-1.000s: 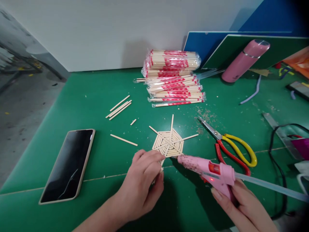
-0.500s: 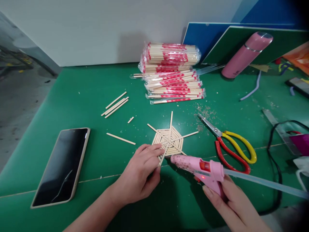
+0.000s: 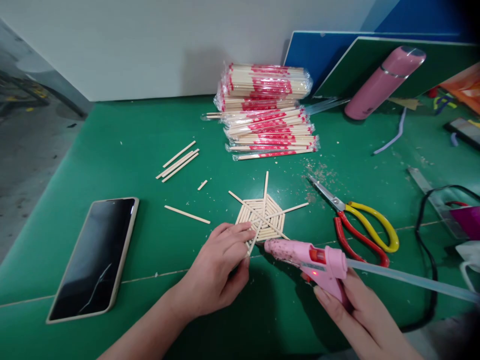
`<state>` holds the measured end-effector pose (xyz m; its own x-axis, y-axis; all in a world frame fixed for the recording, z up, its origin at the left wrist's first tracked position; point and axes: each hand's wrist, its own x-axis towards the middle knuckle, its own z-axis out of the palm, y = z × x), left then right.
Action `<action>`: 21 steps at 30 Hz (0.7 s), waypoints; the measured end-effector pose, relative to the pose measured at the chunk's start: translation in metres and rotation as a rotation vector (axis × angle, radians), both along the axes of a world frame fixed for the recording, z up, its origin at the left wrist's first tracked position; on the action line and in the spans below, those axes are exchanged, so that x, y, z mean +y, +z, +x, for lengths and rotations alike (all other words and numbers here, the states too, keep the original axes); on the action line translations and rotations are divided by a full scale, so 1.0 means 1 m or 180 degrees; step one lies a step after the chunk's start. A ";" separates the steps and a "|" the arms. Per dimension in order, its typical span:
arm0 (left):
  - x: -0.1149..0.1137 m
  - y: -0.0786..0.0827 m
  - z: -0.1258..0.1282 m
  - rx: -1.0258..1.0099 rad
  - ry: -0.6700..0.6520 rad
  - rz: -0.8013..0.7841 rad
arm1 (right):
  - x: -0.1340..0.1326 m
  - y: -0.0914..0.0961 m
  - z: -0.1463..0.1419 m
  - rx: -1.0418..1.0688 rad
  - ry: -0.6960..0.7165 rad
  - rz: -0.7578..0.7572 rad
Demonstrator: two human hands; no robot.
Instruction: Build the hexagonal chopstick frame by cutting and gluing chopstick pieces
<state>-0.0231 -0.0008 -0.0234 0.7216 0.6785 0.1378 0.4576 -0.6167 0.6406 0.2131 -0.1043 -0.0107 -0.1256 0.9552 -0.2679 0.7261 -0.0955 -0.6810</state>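
On the green table lies a web-shaped piece made of wooden sticks [image 3: 268,215], with rings of short sticks around crossing spokes. My left hand [image 3: 225,260] is closed on its near left edge, fingers over the sticks and the thumb below. In my right hand [image 3: 356,310] is a pink hot glue gun [image 3: 300,252], gripped by its handle, a red light glowing on its side. The gun's nozzle is at the near edge of the web; whether it touches a stick I cannot tell. A translucent glue stick [image 3: 408,281] sticks out of the gun's back.
Scissors [image 3: 345,210] with red and yellow handles lie right of the web. Cut sticks [image 3: 180,162] and a phone [image 3: 93,260] lie on the left. Behind are wrapped chopsticks [image 3: 268,110] and a pink bottle [image 3: 386,82]. A black cord [image 3: 420,245] curves at right.
Both hands, the glue gun and the stick web stay almost where they were. The view has shifted very slightly.
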 end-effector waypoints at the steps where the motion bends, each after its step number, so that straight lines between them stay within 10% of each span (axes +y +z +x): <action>1: 0.000 0.000 0.000 -0.0010 0.0005 0.0003 | 0.000 0.000 0.000 -0.0002 -0.0007 -0.0004; 21: -0.001 -0.003 -0.001 0.0058 -0.0056 0.0026 | -0.007 -0.007 0.000 -0.0128 -0.0191 -0.0011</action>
<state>-0.0245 -0.0015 -0.0263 0.7357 0.6647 0.1299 0.4583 -0.6298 0.6272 0.2126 -0.1110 -0.0177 -0.0572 0.9597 -0.2751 0.7458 -0.1421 -0.6508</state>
